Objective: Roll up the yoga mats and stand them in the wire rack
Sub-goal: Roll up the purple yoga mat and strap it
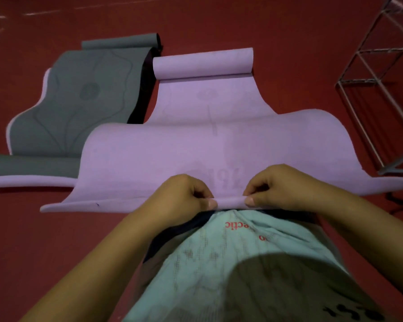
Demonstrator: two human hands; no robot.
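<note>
A lilac yoga mat (209,140) lies unrolled on the red floor in front of me, its far end curled into a small roll. Its near edge is folded over into a tight first turn right by my body. My left hand (184,196) and my right hand (272,187) pinch that folded edge side by side, thumbs under, fingers curled on top. A grey yoga mat (79,105) with a lilac underside lies unrolled to the left, both its ends curled. The wire rack (379,82) stands at the right, nothing in the part I see.
The red floor (56,240) stretches out to the left and beyond the mats. A dark strip (144,89) lies between the two mats. My light shirt fills the lower middle of the view and hides the floor beneath me.
</note>
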